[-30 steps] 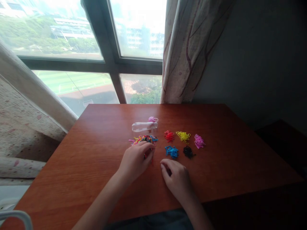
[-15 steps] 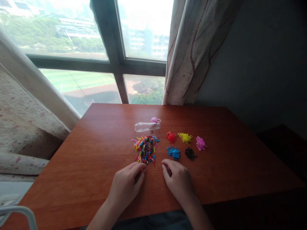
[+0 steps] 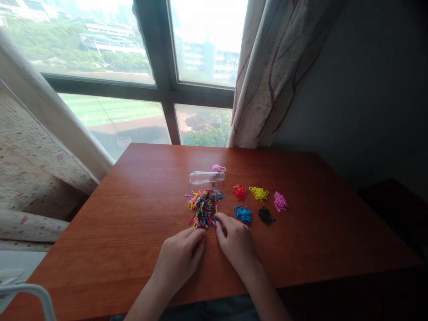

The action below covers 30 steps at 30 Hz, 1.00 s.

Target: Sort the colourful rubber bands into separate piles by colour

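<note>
A mixed heap of small plastic pins [image 3: 203,206], looped like stitch markers, lies on the table in several colours. My left hand [image 3: 180,252] rests at the heap's near edge, fingers curled and pressed together; whatever they may hold is hidden. At the heap's lower right, the thumb and forefinger of my right hand [image 3: 236,240] come together against the pins, and I cannot make out what is between them. Single-colour piles lie to the right: red pins [image 3: 239,192], yellow pins [image 3: 259,193], pink pins [image 3: 281,202], blue pins [image 3: 243,214] and black pins [image 3: 265,216].
Behind the heap a clear bottle [image 3: 205,178] lies on its side, a pink cap [image 3: 218,168] with a loop by its mouth. The brown wooden table [image 3: 127,214] ends at a window with curtains [image 3: 264,89]. A white curved tube [image 3: 33,290] stands at lower left.
My right hand has moved left and forward from beside the heap to its lower right edge. My left hand stays at the near edge. The view has shifted slightly.
</note>
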Each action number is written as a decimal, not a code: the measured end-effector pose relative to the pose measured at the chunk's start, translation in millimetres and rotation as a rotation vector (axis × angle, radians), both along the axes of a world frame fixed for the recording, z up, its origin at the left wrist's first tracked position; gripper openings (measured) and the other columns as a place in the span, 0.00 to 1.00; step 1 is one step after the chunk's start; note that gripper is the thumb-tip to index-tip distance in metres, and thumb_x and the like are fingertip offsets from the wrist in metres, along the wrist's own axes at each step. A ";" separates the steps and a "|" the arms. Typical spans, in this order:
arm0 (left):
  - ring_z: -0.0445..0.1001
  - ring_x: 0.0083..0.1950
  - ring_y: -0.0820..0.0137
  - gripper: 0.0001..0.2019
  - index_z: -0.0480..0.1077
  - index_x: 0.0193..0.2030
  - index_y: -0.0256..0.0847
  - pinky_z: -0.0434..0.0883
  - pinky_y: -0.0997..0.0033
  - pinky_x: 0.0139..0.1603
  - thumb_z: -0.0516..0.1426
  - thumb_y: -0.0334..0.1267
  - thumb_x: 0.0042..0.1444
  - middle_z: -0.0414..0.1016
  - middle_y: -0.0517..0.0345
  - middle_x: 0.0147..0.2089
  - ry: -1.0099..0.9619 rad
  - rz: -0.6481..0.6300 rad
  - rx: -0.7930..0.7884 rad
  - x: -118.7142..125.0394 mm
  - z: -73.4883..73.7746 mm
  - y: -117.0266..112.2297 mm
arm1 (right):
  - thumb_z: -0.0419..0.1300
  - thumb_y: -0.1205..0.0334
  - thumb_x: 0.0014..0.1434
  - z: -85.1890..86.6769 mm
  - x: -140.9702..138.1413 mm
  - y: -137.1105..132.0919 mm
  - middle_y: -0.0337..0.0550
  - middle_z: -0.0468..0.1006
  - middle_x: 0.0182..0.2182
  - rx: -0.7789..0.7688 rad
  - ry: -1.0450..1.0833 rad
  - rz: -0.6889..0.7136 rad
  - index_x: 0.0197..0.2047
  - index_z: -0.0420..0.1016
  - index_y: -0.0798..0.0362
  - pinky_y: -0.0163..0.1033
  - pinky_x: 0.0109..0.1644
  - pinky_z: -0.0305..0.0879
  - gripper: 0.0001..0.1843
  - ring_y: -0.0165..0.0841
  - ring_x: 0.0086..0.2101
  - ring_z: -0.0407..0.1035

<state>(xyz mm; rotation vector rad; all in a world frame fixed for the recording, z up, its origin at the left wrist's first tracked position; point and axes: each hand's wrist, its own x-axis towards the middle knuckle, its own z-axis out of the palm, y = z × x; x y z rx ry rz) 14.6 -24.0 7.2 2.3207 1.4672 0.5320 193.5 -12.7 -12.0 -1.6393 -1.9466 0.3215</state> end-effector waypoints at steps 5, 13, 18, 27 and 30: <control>0.78 0.38 0.68 0.11 0.72 0.41 0.45 0.69 0.73 0.37 0.49 0.35 0.65 0.79 0.57 0.38 0.009 -0.006 -0.007 -0.3 -0.5 -0.7 | 0.55 0.68 0.63 -0.5 0.5 -0.8 0.40 0.81 0.34 0.001 -0.007 0.000 0.45 0.77 0.48 0.33 0.36 0.62 0.11 0.34 0.34 0.75; 0.77 0.37 0.68 0.11 0.73 0.40 0.45 0.69 0.74 0.36 0.49 0.35 0.64 0.79 0.57 0.37 0.020 -0.003 0.013 0.8 1.3 0.5 | 0.56 0.67 0.62 -2.5 2.7 -2.5 0.39 0.80 0.30 0.024 0.020 0.009 0.41 0.77 0.49 0.33 0.36 0.63 0.09 0.32 0.31 0.74; 0.77 0.36 0.69 0.10 0.73 0.39 0.45 0.68 0.74 0.35 0.49 0.35 0.64 0.78 0.58 0.37 0.015 -0.002 0.010 0.7 1.2 0.3 | 0.55 0.65 0.63 -1.3 4.5 -4.6 0.40 0.80 0.30 0.024 0.108 0.001 0.40 0.76 0.50 0.33 0.37 0.64 0.08 0.33 0.31 0.74; 0.77 0.37 0.69 0.10 0.71 0.40 0.45 0.67 0.73 0.36 0.49 0.35 0.65 0.78 0.58 0.38 0.026 -0.006 -0.010 -0.2 -1.5 0.0 | 0.55 0.58 0.66 0.5 18.4 -14.4 0.42 0.80 0.30 0.076 0.267 -0.113 0.39 0.76 0.51 0.34 0.35 0.66 0.10 0.32 0.29 0.73; 0.77 0.38 0.68 0.10 0.71 0.40 0.45 0.67 0.73 0.36 0.49 0.35 0.65 0.78 0.58 0.38 0.035 -0.008 -0.019 -0.8 -2.3 -0.3 | 0.56 0.55 0.65 -1.8 37.8 -14.6 0.40 0.77 0.25 0.123 0.244 -0.247 0.38 0.77 0.52 0.34 0.31 0.64 0.12 0.32 0.24 0.70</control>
